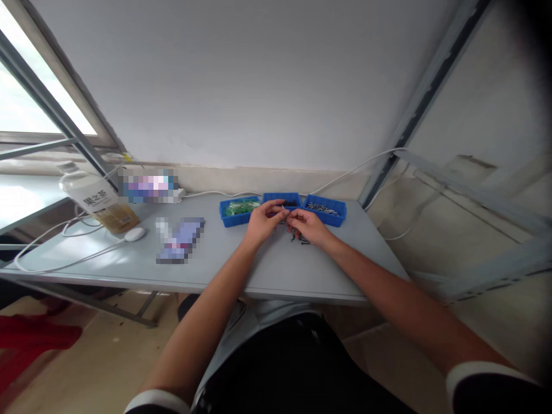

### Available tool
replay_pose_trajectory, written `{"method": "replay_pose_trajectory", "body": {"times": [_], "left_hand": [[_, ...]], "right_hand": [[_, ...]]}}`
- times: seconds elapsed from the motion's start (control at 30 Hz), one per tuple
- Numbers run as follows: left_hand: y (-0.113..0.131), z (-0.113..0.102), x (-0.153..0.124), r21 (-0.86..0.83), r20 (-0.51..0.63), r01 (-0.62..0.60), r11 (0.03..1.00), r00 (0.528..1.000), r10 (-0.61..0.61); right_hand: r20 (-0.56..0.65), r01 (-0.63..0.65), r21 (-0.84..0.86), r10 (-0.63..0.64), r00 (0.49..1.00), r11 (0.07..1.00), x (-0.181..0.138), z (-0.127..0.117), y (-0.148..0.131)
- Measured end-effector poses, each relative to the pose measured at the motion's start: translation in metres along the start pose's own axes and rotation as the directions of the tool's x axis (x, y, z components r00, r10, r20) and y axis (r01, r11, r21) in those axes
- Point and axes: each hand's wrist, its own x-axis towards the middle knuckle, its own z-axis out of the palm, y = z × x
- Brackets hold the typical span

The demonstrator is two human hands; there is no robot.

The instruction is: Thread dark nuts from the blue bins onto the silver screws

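My left hand (261,221) and my right hand (307,225) meet over the grey table (215,264), fingertips pinched together on a small thin metal part I cannot make out. Just behind them stand three blue trays: the left tray (238,210) holds green pieces, the middle tray (282,199) holds dark bits, the right tray (325,210) holds silvery screws. A few small dark screws (299,238) lie on the table under my right hand.
A tall drink bottle (98,198) stands at the table's left with a white mouse (134,233) and white cables (60,264). A blurred box (149,185) and a blurred flat item (180,240) lie nearby. Metal shelf struts (414,103) rise at the right.
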Motion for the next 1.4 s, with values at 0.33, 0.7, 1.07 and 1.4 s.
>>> {"method": "replay_pose_trajectory", "body": {"times": [0.33, 0.7, 1.07, 1.4], "left_hand": [[-0.003, 0.0, 0.001, 0.032, 0.096, -0.049, 0.998, 0.994, 0.046], [-0.007, 0.004, 0.0, 0.141, 0.163, -0.18, 0.974, 0.974, 0.156], [-0.009, 0.001, 0.001, 0.105, 0.051, -0.142, 0.984, 0.989, 0.137], [-0.007, 0.002, 0.0, 0.103, 0.093, -0.137, 0.985, 0.987, 0.127]], "right_hand": [[-0.06, 0.053, -0.052, -0.056, 0.997, 0.997, 0.002, -0.005, 0.002], [-0.068, 0.063, -0.061, -0.067, 0.995, 0.996, 0.003, -0.006, 0.007], [-0.056, 0.062, -0.005, -0.062, 0.996, 0.998, 0.005, -0.006, 0.011], [-0.095, 0.066, 0.006, -0.065, 0.993, 0.998, 0.005, -0.006, 0.007]]}}
